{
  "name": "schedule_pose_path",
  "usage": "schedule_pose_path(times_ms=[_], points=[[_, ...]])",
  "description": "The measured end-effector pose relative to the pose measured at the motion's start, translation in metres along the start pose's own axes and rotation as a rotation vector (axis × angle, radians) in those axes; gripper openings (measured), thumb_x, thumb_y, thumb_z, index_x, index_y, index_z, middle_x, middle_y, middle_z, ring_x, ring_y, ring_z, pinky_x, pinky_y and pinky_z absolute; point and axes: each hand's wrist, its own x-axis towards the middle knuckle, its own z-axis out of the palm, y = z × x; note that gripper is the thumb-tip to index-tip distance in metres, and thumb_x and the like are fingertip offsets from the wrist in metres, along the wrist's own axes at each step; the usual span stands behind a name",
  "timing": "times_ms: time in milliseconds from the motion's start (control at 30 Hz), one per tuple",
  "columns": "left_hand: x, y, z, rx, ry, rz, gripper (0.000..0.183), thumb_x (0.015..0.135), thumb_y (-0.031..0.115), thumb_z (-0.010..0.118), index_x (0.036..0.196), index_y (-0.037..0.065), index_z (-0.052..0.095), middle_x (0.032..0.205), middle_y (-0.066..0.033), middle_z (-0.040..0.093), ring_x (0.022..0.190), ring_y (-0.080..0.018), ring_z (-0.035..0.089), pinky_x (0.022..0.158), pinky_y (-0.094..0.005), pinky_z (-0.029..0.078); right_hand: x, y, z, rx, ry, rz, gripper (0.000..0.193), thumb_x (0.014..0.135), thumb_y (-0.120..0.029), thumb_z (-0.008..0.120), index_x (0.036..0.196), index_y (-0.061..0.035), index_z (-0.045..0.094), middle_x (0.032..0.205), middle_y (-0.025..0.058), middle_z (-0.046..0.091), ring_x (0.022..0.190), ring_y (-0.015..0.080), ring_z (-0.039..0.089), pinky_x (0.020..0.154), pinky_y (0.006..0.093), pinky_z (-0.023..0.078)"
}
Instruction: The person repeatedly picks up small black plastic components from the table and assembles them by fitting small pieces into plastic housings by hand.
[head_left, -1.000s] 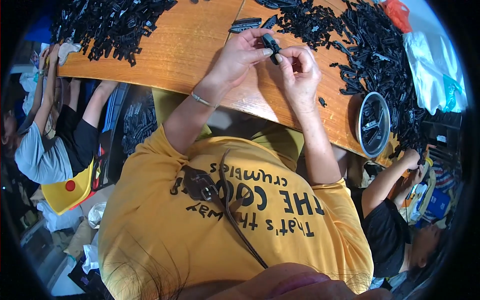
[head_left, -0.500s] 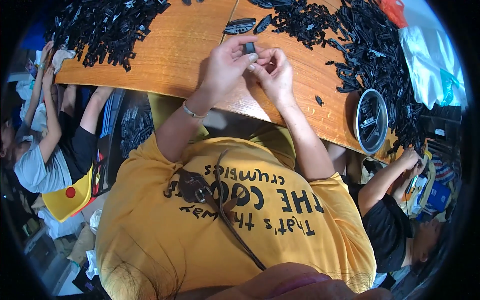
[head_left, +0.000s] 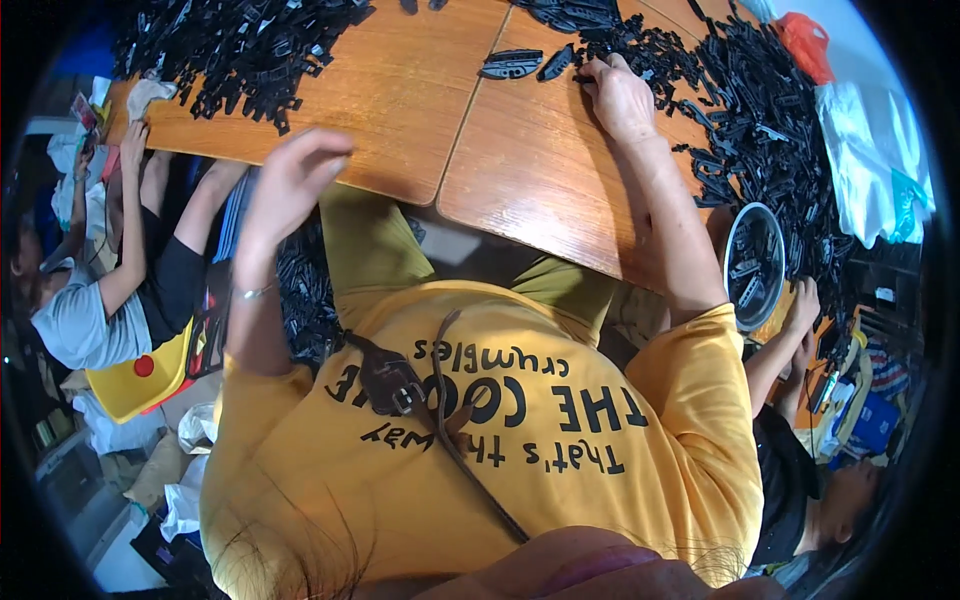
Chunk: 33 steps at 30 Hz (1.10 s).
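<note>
My right hand [head_left: 622, 100] reaches to the near left edge of a heap of small black plastic parts [head_left: 650, 50]. Its fingertips are pinched together among them, and what they grip is too small to make out. Just left of these fingers lie two larger curved black plastic pieces [head_left: 512, 64]. My left hand [head_left: 295, 185] hovers at the table's near edge, left of my body. Motion blurs it, but its fingers stretch out apart from the thumb with nothing visible between them.
A large pile of black parts [head_left: 235, 60] covers the table's far left; another [head_left: 770, 120] spreads along the right. A metal bowl [head_left: 755, 268] holding black parts stands at the right edge. Black parts [head_left: 305, 290] also lie below the table. People work on both sides.
My hands have parted. The left swung left toward the table edge and no longer shows the small black part held between both hands; the right moved away from me to the small-parts heap.
</note>
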Motion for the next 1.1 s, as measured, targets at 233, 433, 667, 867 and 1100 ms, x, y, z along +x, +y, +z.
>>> schedule_pose_path(times_ms=[233, 433, 667, 867, 1100], points=[[0.119, 0.04, 0.117, 0.287, 0.324, 0.465, 0.018, 0.089, 0.013, 0.073, 0.104, 0.004, 0.073, 0.101, -0.0148, 0.07, 0.098, -0.0356, 0.066, 0.088, -0.0448, 0.054, -0.007, -0.016, -0.014, 0.087, -0.106, -0.113, 0.012, 0.087, -0.007, 0.069, 0.099, -0.0053, 0.067, 0.109, 0.0216, 0.067, 0.085, 0.042, 0.07, 0.076, 0.0479, 0.059], [0.162, 0.042, 0.161, 0.452, 0.401, 0.476, 0.018, 0.087, 0.014, 0.077, 0.103, 0.006, 0.074, 0.093, -0.0133, 0.068, 0.092, -0.0347, 0.067, 0.081, -0.0452, 0.055, -0.034, -0.028, -0.021, 0.404, -0.096, 0.097, 0.017, 0.089, -0.007, 0.076, 0.102, -0.0018, 0.066, 0.081, 0.0145, 0.07, 0.072, 0.027, 0.069, 0.069, 0.0378, 0.054], [0.162, 0.046, 0.168, 0.41, 0.298, 0.308, 0.013, 0.09, 0.012, 0.077, 0.098, 0.003, 0.071, 0.093, -0.0099, 0.07, 0.087, -0.0279, 0.069, 0.075, -0.04, 0.055, -0.044, -0.049, -0.018, 0.992, -0.101, 0.372, 0.019, 0.087, -0.011, 0.083, 0.084, -0.0024, 0.067, 0.072, 0.0031, 0.068, 0.062, 0.0089, 0.062, 0.059, 0.027, 0.052], [0.146, 0.038, 0.167, -1.026, -0.2, -0.12, 0.014, 0.1, 0.016, 0.069, 0.109, 0.005, 0.069, 0.106, -0.0019, 0.073, 0.095, -0.0103, 0.068, 0.08, -0.0275, 0.055, -0.043, -0.071, -0.029, 0.924, 0.221, 0.292, 0.018, 0.088, -0.008, 0.083, 0.087, -0.0014, 0.066, 0.073, 0.0039, 0.067, 0.063, 0.0082, 0.062, 0.057, 0.0256, 0.051], [0.134, 0.051, 0.171, -1.256, -0.293, -0.083, 0.026, 0.099, 0.018, 0.071, 0.122, 0.008, 0.064, 0.113, -0.0033, 0.073, 0.101, -0.0119, 0.068, 0.091, -0.0294, 0.054, -0.044, -0.078, -0.033, 0.779, 0.437, 0.05, 0.014, 0.087, -0.002, 0.08, 0.091, -0.001, 0.067, 0.085, 0.0066, 0.067, 0.068, 0.0133, 0.065, 0.059, 0.0259, 0.052]])
